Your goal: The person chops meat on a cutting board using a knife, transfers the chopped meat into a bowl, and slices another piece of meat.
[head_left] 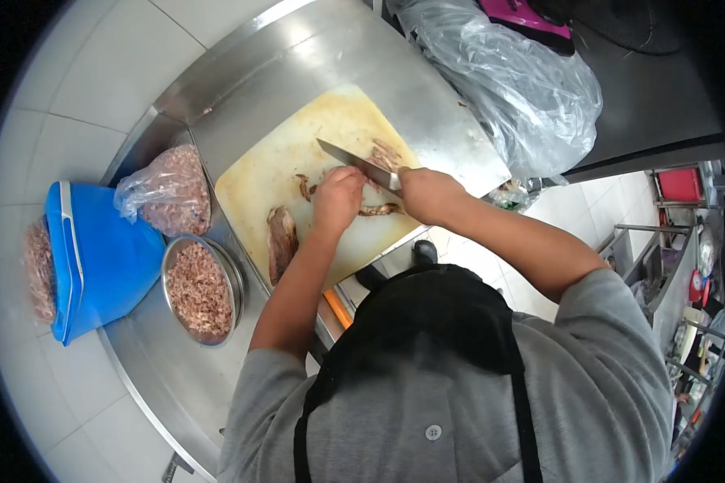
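My right hand (pixel 428 196) is wrapped round the handle of a large knife (pixel 354 162), whose blade points to the upper left over a yellowed cutting board (pixel 254 173). Beside the blade, my left hand (pixel 339 196) has its fingers bent together against the meat; what they pinch is hidden. Sliced meat (pixel 385 154) lies just beyond the blade. A larger piece of meat (pixel 281 241) rests left of my left forearm. One dark strip (pixel 380 209) sits between my hands, and small scraps (pixel 304 187) lie left of my left hand.
Left of the board are a metal bowl of chopped meat (pixel 197 291), a plastic bag of ground meat (pixel 177 191) and a blue cooler (pixel 113 253). A large clear plastic bag (pixel 507 88) lies at the upper right. Metal shelving (pixel 656 266) stands at the far right.
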The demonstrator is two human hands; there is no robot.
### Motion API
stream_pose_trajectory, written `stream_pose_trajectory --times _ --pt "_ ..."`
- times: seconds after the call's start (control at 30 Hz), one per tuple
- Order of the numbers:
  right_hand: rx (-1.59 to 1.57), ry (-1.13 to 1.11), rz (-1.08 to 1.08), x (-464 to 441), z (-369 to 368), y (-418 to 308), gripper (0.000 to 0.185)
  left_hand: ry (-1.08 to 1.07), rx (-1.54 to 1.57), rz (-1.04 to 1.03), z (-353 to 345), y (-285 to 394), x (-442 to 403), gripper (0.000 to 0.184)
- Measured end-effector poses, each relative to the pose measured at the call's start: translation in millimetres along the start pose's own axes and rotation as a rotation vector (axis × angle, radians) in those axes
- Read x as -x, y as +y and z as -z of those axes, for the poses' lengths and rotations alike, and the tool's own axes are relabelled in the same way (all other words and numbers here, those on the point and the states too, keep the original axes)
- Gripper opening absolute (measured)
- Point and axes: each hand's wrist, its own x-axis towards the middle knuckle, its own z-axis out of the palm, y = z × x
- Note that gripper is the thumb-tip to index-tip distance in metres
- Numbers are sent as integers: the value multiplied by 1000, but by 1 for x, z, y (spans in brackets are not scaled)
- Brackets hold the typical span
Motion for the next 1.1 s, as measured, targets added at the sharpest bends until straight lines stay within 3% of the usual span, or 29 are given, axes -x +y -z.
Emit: stream_pose_trajectory --times 0.03,0.1,0.23,0.3,0.43,0.5,0.6,0.93,1.0,1.1 --pt "-9 20 54 -12 -1 5 26 6 -7 -9 4 -2 -4 8" --pt "-9 12 43 -10 6 15 27 -190 186 148 20 -9 -6 13" --pt "23 -12 67 19 17 24 27 -244 109 193 51 -22 -1 18" --pt "42 -68 70 23 13 28 28 -456 116 238 52 -24 1 16" --pt "12 40 93 19 -1 35 27 -338 132 289 27 -12 1 12" --pt "38 24 23 22 5 32 27 -199 17 126 16 -4 -3 10" --pt "78 -9 28 39 17 27 26 -157 21 88 17 6 -4 9" --pt "179 -128 37 40 24 12 26 -71 24 38 5 -4 6 7" --pt "91 -8 121 23 -2 15 25 -59 36 86 4 -2 7 9" --pt "103 15 74 6 -1 14 23 -150 129 111 12 -9 5 12"
